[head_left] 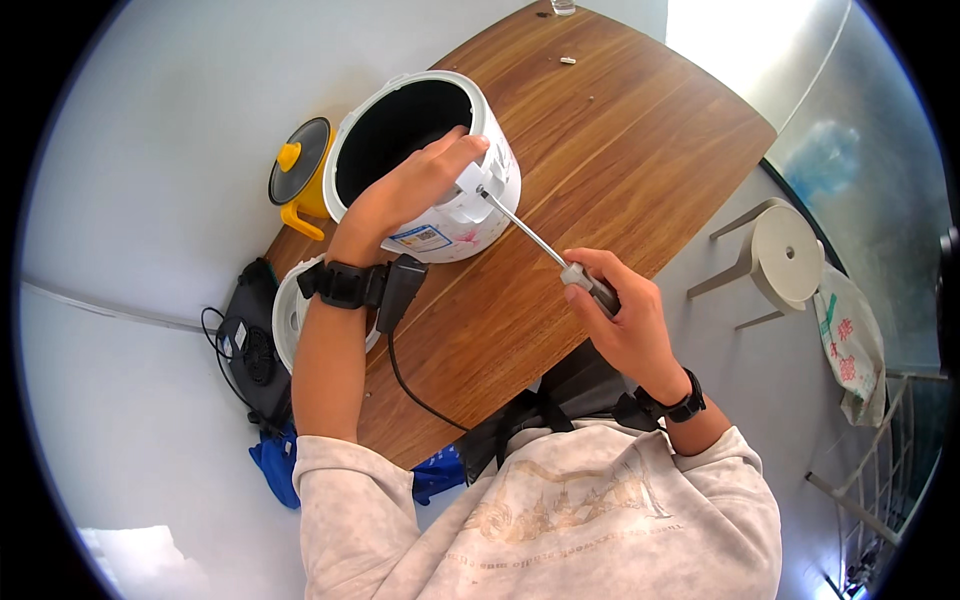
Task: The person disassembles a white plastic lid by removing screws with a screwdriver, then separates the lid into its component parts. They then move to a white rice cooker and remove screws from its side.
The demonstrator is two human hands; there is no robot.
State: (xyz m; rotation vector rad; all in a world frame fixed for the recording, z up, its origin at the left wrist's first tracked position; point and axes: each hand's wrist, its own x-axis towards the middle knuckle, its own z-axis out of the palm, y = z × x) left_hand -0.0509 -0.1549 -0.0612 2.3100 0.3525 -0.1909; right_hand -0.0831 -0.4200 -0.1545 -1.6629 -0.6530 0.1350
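Observation:
A white rice cooker body (pixel 507 175) with a dark hollow inside stands tilted on the wooden table (pixel 610 140), without a lid on it. My left hand (pixel 415 185) reaches across its opening and grips the rim, fingers bent over the edge beside a white bracket (pixel 468 203). Closed around the grey handle of a screwdriver (pixel 532 234) is my right hand (pixel 630 315). The metal shaft points up and left, its tip at a screw spot on the bracket. Whether the tip sits in a screw head is too small to tell.
A yellow pot (pixel 313 180) with a dark lid stands left of the cooker. Partly under my left forearm lies a round white part (pixel 286 318). A black device (pixel 247 345) with a cable is at the table's left edge. A stool (pixel 778 255) stands at right.

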